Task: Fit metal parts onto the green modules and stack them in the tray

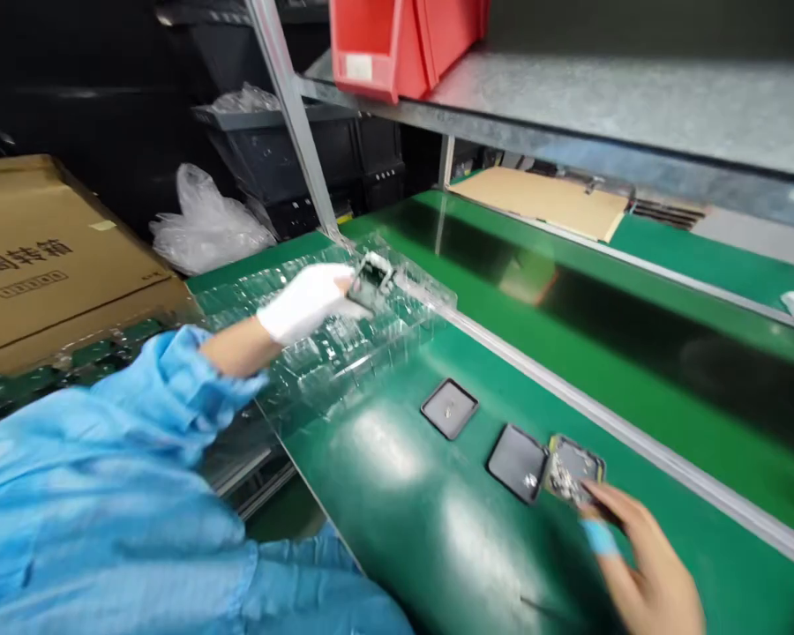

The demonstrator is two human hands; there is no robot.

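My left hand (310, 300), in a white glove, holds a small dark square part with pale edges (370, 280) between thumb and fingers. It is above a clear plastic blister tray (324, 362) at the table's left end. My right hand (648, 556) is bare, with blue tape round one finger. Its fingertips come together at the rim of a small square dish of shiny small metal pieces (569, 467); motion blur hides whatever they may grip. Beside that dish lie a dark dish (517, 460) and a grey dish (449, 407), each with a few tiny bits inside.
A metal rail (569, 388) runs along the green table. Above it is a metal shelf (569, 97) with a red bin (397, 53). At left are a cardboard box (59, 265), a clear plastic bag (205, 225) and black crates (291, 150). A thin dark object (543, 608) lies near the front.
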